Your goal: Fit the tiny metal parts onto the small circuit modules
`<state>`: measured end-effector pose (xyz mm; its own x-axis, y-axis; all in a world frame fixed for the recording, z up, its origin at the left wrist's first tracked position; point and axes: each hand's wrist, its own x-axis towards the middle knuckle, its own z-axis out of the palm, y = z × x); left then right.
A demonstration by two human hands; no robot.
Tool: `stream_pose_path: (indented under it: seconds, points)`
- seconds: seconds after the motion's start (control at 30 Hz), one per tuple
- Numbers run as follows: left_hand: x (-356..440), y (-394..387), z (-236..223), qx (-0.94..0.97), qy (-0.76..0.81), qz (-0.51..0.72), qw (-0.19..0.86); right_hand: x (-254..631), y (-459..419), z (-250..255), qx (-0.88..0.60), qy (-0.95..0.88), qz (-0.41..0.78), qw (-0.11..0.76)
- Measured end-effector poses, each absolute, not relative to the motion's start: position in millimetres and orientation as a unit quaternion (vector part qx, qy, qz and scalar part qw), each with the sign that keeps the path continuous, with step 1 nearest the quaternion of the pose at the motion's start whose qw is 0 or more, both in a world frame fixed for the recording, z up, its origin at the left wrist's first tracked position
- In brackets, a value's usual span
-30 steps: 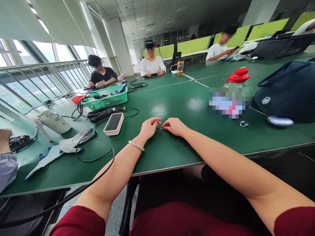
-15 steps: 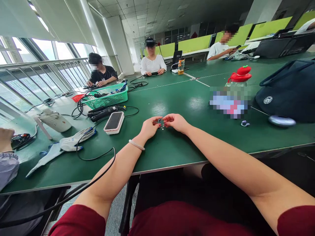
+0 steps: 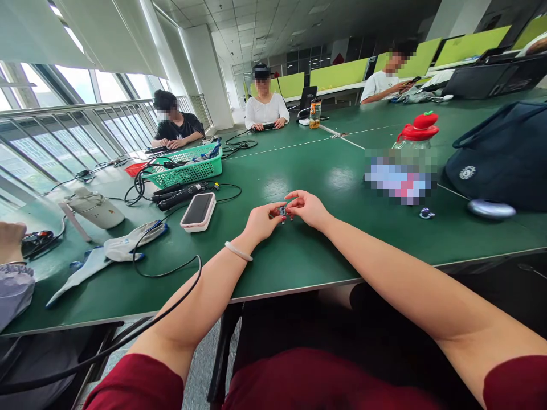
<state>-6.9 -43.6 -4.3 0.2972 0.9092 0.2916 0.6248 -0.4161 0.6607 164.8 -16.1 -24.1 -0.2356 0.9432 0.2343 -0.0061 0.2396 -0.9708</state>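
Note:
My left hand pinches a small dark-and-silver piece between thumb and fingertips, just above the green tabletop. It looks shiny and patterned, but its kind is too small to make out. From the other side, my right hand curls in close, with its forefinger raised over the piece and its thumb beneath. The fingers of both hands partly hide it. A tiny pale bit shows under the fingertips. Off to the right lies another small dark-and-white piece of similar look.
Left of my hands lie a pink-edged phone-like device, white-and-blue gloves and a black cable. Behind stands a green basket. Rightward are a red-lidded jar, a dark bag and a shiny oval object. Other people sit around the table.
My right hand has risen slightly, its forefinger lifting and straightening. The small piece has turned and moved a little to the right in my left fingers.

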Motion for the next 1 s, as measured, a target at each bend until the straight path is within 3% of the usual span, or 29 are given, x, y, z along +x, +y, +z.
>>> stream_pose_path:
  seconds: [0.2,0.33,0.43,0.57,0.77,1.0]
  points:
    - [-7,-45,-4,0.8,0.477,0.319,0.176,163,-20,-23,-0.39,-0.648,0.45,0.476]
    - [-10,-42,-7,0.784,0.46,0.346,0.233,163,-26,-20,-0.391,-0.674,0.422,0.464]
    - [-12,-40,-9,0.774,0.444,0.356,0.279,162,-31,-18,-0.391,-0.726,0.349,0.445]
    - [-11,-41,-8,0.781,0.454,0.35,0.248,162,-34,-16,-0.405,-0.763,0.274,0.422]
    - [-17,-37,-4,0.752,0.516,0.351,0.214,172,-24,-14,-0.525,-0.765,0.181,0.327]
    - [-33,-27,-7,0.72,0.563,0.347,0.211,180,-19,-19,-0.541,-0.79,0.158,0.242]
